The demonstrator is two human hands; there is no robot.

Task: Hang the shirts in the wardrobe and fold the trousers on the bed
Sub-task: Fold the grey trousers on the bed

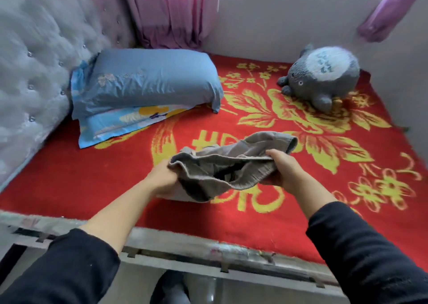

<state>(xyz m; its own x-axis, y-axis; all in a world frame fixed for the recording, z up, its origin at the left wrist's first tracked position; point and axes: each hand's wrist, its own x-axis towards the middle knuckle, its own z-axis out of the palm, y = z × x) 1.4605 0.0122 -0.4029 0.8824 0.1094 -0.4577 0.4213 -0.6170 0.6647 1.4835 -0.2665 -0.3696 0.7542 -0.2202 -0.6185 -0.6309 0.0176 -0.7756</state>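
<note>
Left hand (162,178): fingers gone, buried under the crumpled grey fabric trousers (231,165); the right hand (287,171) tucks its fingers beneath the waistband. The bunched cloth hides its own legs and part of the yellow lettering (261,199) on the red woven blanket (69,176). Left of the left hand, the pale tufted headboard (34,60) smears into blur. Beyond that hand, a cartoon-print pillow (120,123) lies mostly under a blue pillow (148,79). High past the right hand, a purple curtain (389,12) is blurred and cropped. Below and between the hands, a dark shape (171,287) is cut by the bottom edge, unidentifiable.
</note>
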